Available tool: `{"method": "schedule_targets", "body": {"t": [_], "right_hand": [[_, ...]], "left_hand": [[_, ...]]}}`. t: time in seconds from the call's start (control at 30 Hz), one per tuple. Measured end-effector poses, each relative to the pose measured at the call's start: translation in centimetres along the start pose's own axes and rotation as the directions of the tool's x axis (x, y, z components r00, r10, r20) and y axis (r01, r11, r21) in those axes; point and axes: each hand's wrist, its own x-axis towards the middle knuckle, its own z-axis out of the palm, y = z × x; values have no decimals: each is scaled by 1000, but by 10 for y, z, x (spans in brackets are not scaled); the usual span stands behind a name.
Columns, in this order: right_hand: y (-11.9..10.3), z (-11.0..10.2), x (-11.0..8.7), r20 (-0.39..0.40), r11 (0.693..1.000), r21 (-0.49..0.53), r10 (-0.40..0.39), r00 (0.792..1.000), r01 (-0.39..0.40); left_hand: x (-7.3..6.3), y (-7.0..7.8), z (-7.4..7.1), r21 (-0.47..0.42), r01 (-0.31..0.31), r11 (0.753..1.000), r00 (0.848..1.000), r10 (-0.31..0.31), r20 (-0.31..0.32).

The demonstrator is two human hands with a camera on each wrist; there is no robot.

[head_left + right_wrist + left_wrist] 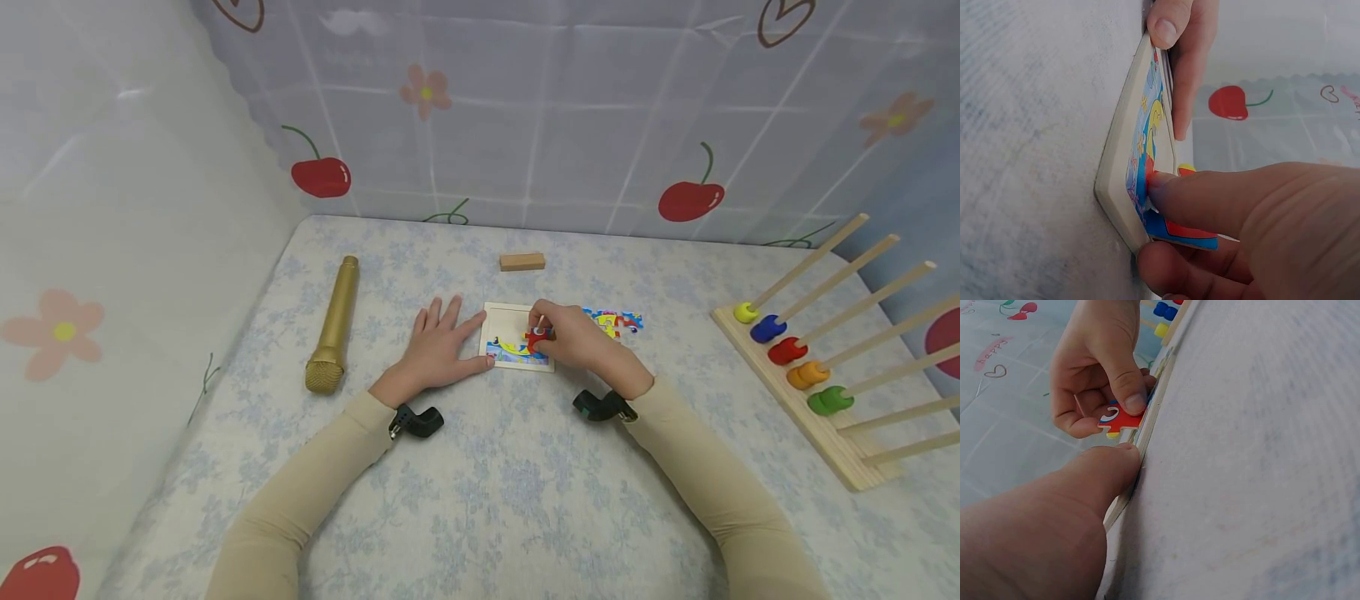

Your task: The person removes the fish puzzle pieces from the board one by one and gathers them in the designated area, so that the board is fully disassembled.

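A small wooden puzzle tray lies on the table between the hands, with joined picture pieces along its near side and bare wood behind them. The left hand has its fingers spread, with the thumb on the tray's near left corner and the index fingertip at its left edge. Over the tray's right part, the right hand pinches a red puzzle piece between thumb and fingers. In the right wrist view, the right thumb presses close to the picture, hiding part of the pieces. Loose puzzle pieces lie just beyond the right hand.
A gold microphone lies at the left. Behind the tray is a small wooden block. On the right stands a wooden peg rack with coloured beads on several of its slanting rods. A patterned curtain backs the table.
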Motion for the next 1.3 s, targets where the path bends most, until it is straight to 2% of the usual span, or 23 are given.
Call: {"method": "schedule_targets", "body": {"t": [0.6, 0.9, 1.07, 1.3], "right_hand": [[7, -4, -1, -20, 999, 28, -31, 999, 31], [14, -13, -6, -103, 996, 34, -73, 992, 77], [26, -25, -17, -140, 998, 40, -42, 989, 48], [52, -46, -38, -136, 998, 49, 45, 990, -39]], "left_hand": [[0, -1, 0, 1, 1, 1000, 1000, -1, 2], [1, 0, 0, 4, 10, 1000, 1000, -11, 16], [0, 1, 0, 2, 15, 1000, 1000, -15, 19], [1, -1, 1, 8, 10, 1000, 1000, -10, 13]]}}
